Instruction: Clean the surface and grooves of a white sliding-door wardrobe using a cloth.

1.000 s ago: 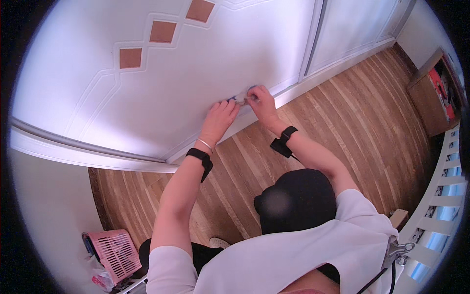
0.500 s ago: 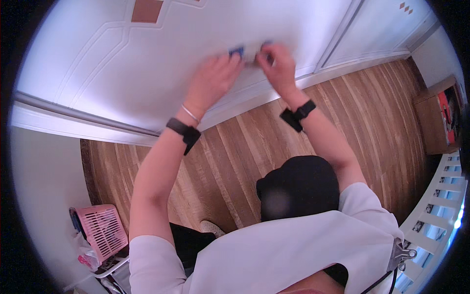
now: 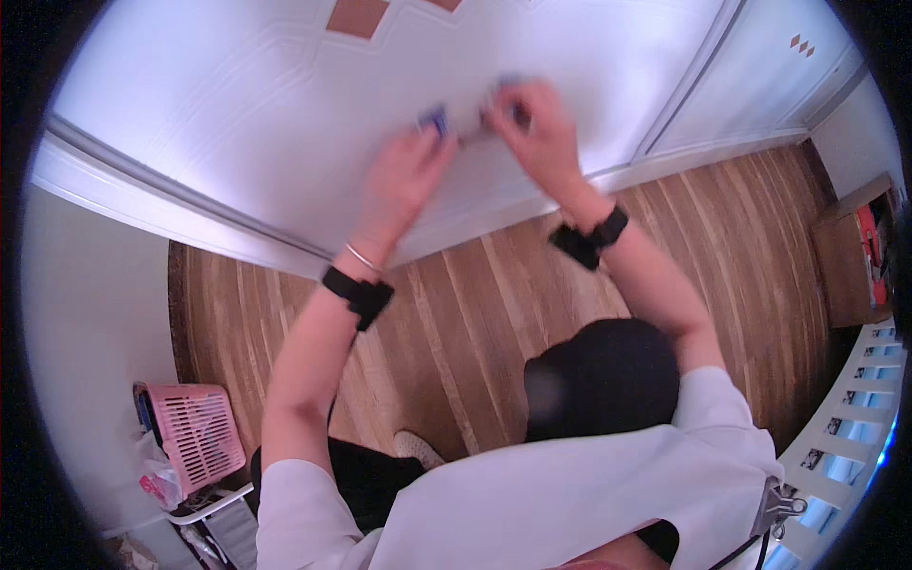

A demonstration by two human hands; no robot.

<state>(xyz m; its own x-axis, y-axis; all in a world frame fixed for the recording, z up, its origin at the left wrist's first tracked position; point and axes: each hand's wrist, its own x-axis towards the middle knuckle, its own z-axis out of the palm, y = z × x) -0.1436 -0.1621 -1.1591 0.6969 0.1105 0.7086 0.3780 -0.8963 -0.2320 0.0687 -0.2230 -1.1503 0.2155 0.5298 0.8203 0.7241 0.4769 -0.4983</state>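
A small flat blue piece (image 3: 434,121) is pinched between the thumb and fingers of the left hand (image 3: 404,180), on the left. A small dark piece (image 3: 486,120) is pinched at the fingertips of the right hand (image 3: 541,133), its thumb and forefinger curled into a ring. Compared with a second ago, a slightly wider gap is left between the fingertips, and more of the blue piece is exposed. Two separate grips are suggested by this, but both hands are blurred, and whether the two pieces are joined cannot be told.

Nearer than the hands, a rounded black-clad shape (image 3: 608,380), apparently a bent knee, is set below the right forearm, so the room beneath is narrowed on that side. At the near left, a pink slatted plastic basket (image 3: 199,432) is seen, and at the near right a white slatted rail (image 3: 836,442). Farther off, a brown wood-grain floor (image 3: 456,332) is crossed by pale streaks, and a brown wooden cabinet (image 3: 845,271) is placed at the far right. The space beyond the hands is closed off by a white door panel (image 3: 275,114) decorated with brown diamond-shaped insets (image 3: 356,17); whether it is touched cannot be told.
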